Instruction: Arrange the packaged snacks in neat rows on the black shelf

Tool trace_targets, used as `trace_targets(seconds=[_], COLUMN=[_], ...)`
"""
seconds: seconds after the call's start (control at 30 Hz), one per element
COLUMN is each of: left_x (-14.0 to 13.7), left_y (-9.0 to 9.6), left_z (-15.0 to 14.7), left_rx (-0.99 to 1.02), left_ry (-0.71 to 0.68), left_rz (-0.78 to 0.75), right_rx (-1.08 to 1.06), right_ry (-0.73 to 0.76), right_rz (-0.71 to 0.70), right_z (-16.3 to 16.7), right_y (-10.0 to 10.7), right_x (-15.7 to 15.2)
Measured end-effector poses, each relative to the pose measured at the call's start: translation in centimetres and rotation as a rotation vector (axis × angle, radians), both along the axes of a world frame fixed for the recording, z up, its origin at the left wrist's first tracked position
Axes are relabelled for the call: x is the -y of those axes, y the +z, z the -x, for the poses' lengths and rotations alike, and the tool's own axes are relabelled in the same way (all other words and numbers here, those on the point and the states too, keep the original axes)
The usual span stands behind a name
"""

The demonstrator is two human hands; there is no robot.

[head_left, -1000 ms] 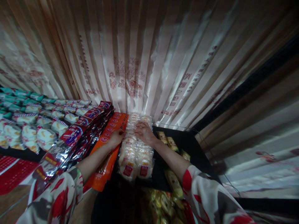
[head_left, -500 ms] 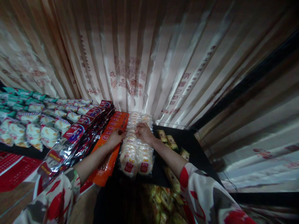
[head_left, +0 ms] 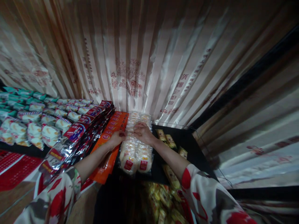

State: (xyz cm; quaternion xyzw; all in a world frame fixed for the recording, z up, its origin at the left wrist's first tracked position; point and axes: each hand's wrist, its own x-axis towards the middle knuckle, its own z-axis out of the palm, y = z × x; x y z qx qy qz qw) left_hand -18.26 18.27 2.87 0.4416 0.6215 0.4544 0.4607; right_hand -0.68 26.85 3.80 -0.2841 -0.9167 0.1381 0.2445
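Two side-by-side rows of round, pale crackers in clear plastic packs with red labels, the left row (head_left: 129, 155) and the right row (head_left: 144, 155), lie on a black surface. My left hand (head_left: 116, 138) is at the left edge of the rows, its fingers curled inward; whether something is between them is hidden. Across the top of the packs lies my right hand (head_left: 144, 134), fingers stretched leftward and a little apart. Under my left forearm is a flat orange printed bag (head_left: 114, 123), beside the cracker rows.
Dark red and silver foil bags (head_left: 78, 130) are stacked to the left, beyond them several white snack packs (head_left: 50, 135) and green packs (head_left: 20, 98). Yellow packs (head_left: 171, 141) lie right on the black table (head_left: 190, 141), more yellow packs (head_left: 161, 199) below. A pleated curtain (head_left: 149, 62) stands behind.
My right hand has shifted slightly left on the packs, and its fingers have gone from bent to stretched out. The left hand stays by the row's edge. The view has turned slightly.
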Motion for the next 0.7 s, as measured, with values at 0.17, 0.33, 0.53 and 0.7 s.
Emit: trace_targets(seconds=[0.17, 0.33, 0.53, 0.7], left_x=[-0.4, -0.2, 1.5, 2.0], left_y=[-0.9, -1.7, -1.9, -1.3], left_z=[-0.9, -0.1, 1.0, 0.7], left_rx=[0.009, -0.202, -0.151, -0.040], left_ry=[0.135, 0.188, 0.005, -0.092], left_rz=[0.005, -0.070, -0.036, -0.008], right_rx=[0.070, -0.015, -0.023, 0.003], right_ry=[0.038, -0.096, -0.080, -0.103], right_rz=[0.065, 0.077, 0.077, 0.052], right_z=[-0.2, 0.3, 0.5, 0.6], right_y=[-0.3, -1.4, -1.3, -1.3], right_x=[0.5, 0.6, 0.8, 0.9])
